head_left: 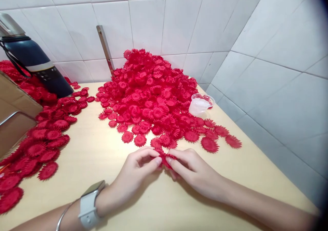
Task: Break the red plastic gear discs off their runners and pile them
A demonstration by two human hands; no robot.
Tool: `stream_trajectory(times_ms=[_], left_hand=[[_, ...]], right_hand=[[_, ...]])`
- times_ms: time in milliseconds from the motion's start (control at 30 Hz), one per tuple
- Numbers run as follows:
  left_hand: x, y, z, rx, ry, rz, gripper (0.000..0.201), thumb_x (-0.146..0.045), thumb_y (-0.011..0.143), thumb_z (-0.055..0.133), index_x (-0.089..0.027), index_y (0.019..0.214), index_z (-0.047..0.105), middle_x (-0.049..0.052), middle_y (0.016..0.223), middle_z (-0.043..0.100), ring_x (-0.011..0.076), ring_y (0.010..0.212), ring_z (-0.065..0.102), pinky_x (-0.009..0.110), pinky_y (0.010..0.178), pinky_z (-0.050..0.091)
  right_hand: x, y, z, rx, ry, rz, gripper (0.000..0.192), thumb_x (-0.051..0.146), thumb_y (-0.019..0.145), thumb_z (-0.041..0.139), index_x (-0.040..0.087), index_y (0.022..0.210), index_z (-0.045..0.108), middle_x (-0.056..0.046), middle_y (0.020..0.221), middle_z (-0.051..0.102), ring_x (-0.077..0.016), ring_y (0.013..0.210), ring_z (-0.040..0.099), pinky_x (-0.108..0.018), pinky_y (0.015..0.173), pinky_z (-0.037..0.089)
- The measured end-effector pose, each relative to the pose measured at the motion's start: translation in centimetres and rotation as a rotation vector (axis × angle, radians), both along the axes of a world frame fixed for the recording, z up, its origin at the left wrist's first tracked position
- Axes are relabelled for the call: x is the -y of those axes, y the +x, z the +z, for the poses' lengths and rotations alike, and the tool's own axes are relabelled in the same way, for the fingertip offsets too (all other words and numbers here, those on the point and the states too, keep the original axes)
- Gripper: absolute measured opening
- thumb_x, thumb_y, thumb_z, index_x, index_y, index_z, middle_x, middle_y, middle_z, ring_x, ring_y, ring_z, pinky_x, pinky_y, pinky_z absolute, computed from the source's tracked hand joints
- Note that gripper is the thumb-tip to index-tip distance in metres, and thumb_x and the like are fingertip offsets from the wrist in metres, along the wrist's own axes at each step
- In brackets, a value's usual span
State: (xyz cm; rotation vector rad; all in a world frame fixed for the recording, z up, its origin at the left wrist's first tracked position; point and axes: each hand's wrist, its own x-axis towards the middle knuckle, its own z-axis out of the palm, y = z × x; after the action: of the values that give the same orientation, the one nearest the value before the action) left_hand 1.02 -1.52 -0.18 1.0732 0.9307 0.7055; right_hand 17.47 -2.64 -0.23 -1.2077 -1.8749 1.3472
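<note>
A: State of the hands?

B: At left hand, thumb and fingertips closed in a pinch. Likewise at right hand. Between them, gripped from both sides, red toothed disc; partly covered by fingers, so cannot tell whether single or stacked. On left wrist, grey-strapped watch; farther up forearm, thin metal bangle.

A: Room about the fingers?

B: Tight ahead: front fringe of red pile just beyond fingertips. Wider leftward: open strip of pale table from left hand to second heap. More open tabletop between forearms, and right of right hand out to slanting table edge.

A: Edges farther out?

B: Ahead-right of right hand, at pile's flank and near table edge, translucent cup. Loose discs trailing from pile toward same edge. Past it, tiled side wall; contact with table not determinable.

A: Far left and ahead?

B: Well left of left hand, cardboard box beside second heap; farther ahead, dark blue bottle. Past pile, tiled back wall, with narrow metal strip ahead-left of left hand.
</note>
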Motion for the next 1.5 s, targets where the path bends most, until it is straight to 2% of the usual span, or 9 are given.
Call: stream_trajectory(times_ms=[300, 467, 667, 800, 933, 1100, 1200, 1333, 1500], left_hand=[[-0.1, -0.2, -0.4, 0.005, 0.107, -0.006, 0.005, -0.020, 0.071, 0.063, -0.017, 0.075, 0.063, -0.001, 0.076, 0.060, 0.0105, 0.071, 0.053, 0.021, 0.066, 0.043], [0.0, -0.1, 0.3, 0.006, 0.082, -0.055, 0.006, -0.020, 0.073, 0.060, -0.016, 0.071, 0.063, 0.000, 0.075, 0.059, 0.0108, 0.071, 0.053, 0.021, 0.066, 0.043], [0.1, -0.1, 0.2, -0.106, 0.200, -0.084, 0.015, -0.021, 0.078, 0.054, -0.013, 0.068, 0.063, 0.004, 0.077, 0.059, 0.0151, 0.075, 0.054, 0.025, 0.068, 0.041], [0.0, -0.3, -0.1, -0.141, 0.221, -0.064, 0.015, -0.020, 0.077, 0.053, -0.014, 0.064, 0.060, 0.002, 0.073, 0.057, 0.0146, 0.070, 0.053, 0.025, 0.064, 0.041], [0.0, -0.2, -0.1, -0.177, 0.249, -0.025, 0.017, -0.020, 0.076, 0.054, -0.015, 0.060, 0.058, 0.000, 0.068, 0.054, 0.0128, 0.065, 0.051, 0.022, 0.060, 0.039], [0.1, -0.2, 0.2, -0.187, 0.237, -0.057, 0.016, -0.014, 0.074, 0.052, -0.015, 0.058, 0.056, 0.002, 0.071, 0.056, 0.0146, 0.070, 0.052, 0.024, 0.063, 0.039], [0.2, -0.2, 0.3, -0.195, 0.250, -0.075, 0.016, -0.010, 0.073, 0.050, -0.015, 0.058, 0.055, 0.002, 0.075, 0.056, 0.0155, 0.074, 0.052, 0.024, 0.066, 0.039], [0.3, -0.2, 0.5, -0.199, 0.256, -0.055, 0.017, -0.008, 0.072, 0.050, -0.015, 0.057, 0.053, 0.000, 0.069, 0.053, 0.0126, 0.067, 0.050, 0.022, 0.061, 0.038], [0.1, -0.1, 0.5, -0.187, 0.235, -0.015, 0.017, -0.011, 0.072, 0.052, -0.015, 0.056, 0.054, -0.001, 0.065, 0.051, 0.0116, 0.063, 0.048, 0.021, 0.058, 0.038]], right_hand=[[-0.1, 0.1, -0.1, -0.025, 0.038, -0.021, 0.032, 0.023, 0.086, 0.039, 0.016, 0.054, 0.039, 0.005, 0.053, 0.031, -0.0068, 0.048, 0.028, -0.021, 0.044, 0.021], [0.0, 0.1, -0.4, -0.158, -0.063, -0.008, 0.038, 0.032, 0.085, 0.042, 0.016, 0.051, 0.037, 0.006, 0.051, 0.026, -0.0062, 0.046, 0.023, -0.022, 0.042, 0.017], [-0.3, 0.0, -0.8, -0.279, -0.247, -0.035, 0.045, 0.042, 0.080, 0.047, 0.016, 0.047, 0.034, 0.007, 0.045, 0.027, -0.0055, 0.043, 0.023, -0.022, 0.041, 0.016], [-0.7, 0.1, -0.6, -0.301, -0.315, -0.003, 0.047, 0.046, 0.081, 0.045, 0.017, 0.045, 0.034, 0.008, 0.040, 0.029, -0.0049, 0.038, 0.023, -0.022, 0.039, 0.015], [-1.2, 0.5, -0.2, -0.252, -0.349, -0.011, 0.046, 0.042, 0.081, 0.047, 0.017, 0.044, 0.034, 0.008, 0.038, 0.029, -0.0046, 0.037, 0.022, -0.022, 0.039, 0.015], [-2.1, 1.8, 1.1, -0.190, -0.399, 0.125, 0.040, 0.033, 0.079, 0.052, 0.016, 0.045, 0.038, 0.007, 0.043, 0.030, -0.0051, 0.040, 0.024, -0.022, 0.040, 0.016], [-2.5, 2.4, 1.9, -0.129, -0.381, 0.151, 0.037, 0.029, 0.075, 0.056, 0.016, 0.045, 0.041, 0.007, 0.045, 0.030, -0.0054, 0.041, 0.023, -0.023, 0.041, 0.015], [-2.7, 2.3, 2.1, -0.138, -0.343, 0.090, 0.040, 0.032, 0.076, 0.056, 0.016, 0.043, 0.038, 0.007, 0.045, 0.027, -0.0055, 0.041, 0.021, -0.024, 0.041, 0.013], [-2.2, 1.3, 1.7, -0.251, -0.303, -0.141, 0.048, 0.038, 0.076, 0.055, 0.019, 0.042, 0.026, 0.008, 0.043, 0.021, -0.0059, 0.040, 0.019, -0.024, 0.040, 0.014]])
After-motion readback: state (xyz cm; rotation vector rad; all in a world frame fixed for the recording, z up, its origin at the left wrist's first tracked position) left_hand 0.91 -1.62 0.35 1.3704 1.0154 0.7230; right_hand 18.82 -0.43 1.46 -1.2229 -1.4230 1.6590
